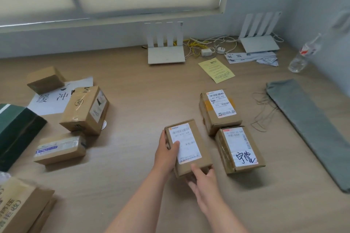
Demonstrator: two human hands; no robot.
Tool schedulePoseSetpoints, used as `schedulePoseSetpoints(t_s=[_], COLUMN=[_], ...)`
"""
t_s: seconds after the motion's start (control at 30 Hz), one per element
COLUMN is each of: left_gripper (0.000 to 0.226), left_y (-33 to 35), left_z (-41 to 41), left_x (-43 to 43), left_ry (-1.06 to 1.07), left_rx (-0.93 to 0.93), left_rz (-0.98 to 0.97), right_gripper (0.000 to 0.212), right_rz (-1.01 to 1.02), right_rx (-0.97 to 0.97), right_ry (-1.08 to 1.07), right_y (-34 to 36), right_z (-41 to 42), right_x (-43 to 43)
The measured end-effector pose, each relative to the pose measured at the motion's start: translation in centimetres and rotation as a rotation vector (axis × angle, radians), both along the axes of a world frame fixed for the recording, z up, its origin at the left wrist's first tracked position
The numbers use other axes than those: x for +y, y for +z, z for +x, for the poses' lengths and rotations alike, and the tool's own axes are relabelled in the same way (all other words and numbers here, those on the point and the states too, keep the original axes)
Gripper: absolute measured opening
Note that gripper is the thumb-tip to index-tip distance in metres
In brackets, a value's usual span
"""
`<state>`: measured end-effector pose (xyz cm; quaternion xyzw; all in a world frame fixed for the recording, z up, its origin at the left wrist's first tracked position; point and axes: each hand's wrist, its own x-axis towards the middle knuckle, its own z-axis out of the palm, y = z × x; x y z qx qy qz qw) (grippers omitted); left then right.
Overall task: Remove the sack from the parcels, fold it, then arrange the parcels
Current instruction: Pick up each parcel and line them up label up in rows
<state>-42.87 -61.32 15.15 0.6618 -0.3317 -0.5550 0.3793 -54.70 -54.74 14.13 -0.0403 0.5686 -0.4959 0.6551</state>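
Left hand grips the left side of the labelled parcel, right hand cups its near end.

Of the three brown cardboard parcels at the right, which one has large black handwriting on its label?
The brown cardboard parcel at the near right, beside the held cardboard parcel. Only its white label bears large black handwritten characters.

On the wooden surface, the left hand grips the left side of a labelled parcel, thumb on its label, while the right hand holds its near end. Just to the right lie a rear parcel and a front parcel, close together. The folded sack lies flat further right.
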Motion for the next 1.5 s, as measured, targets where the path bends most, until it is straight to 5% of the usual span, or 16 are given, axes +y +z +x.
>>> schedulePoseSetpoints(t_s=[0.27, 0.83, 0.93, 1.13, 1.5], left_gripper=[0.046, 0.059, 0.057, 0.042, 0.041], left_y=[-1.1, -2.0, -1.7, -0.1, 7.0], left_z=[-1.8, -1.6, 0.7, 6.8, 30.1], left_x=[-7.1, -11.3, -8.4, -1.2, 2.1], left_ry=[0.042, -0.023, 0.016, 0.058, 0.32], left_rx=[-0.139, -0.095, -0.041, -0.017, -0.275], left_rz=[-0.068, -0.016, 0.021, -0.028, -0.142], right_gripper=[0.029, 0.046, 0.07, 0.018, 0.019], right_rz=[0.006, -0.011, 0.046, 0.083, -0.084], right_rx=[0.08, 0.222, 0.2, 0.356, 0.251], right_ry=[-0.043, -0.005, -0.011, 0.197, 0.55], right_y=[-0.3, -0.5, 0.1, 1.8, 6.3], right_z=[-0.4, -0.6, 0.6, 7.9, 27.3], right_x=[-7.1, -11.2, -9.9, -5.6, -5.8])
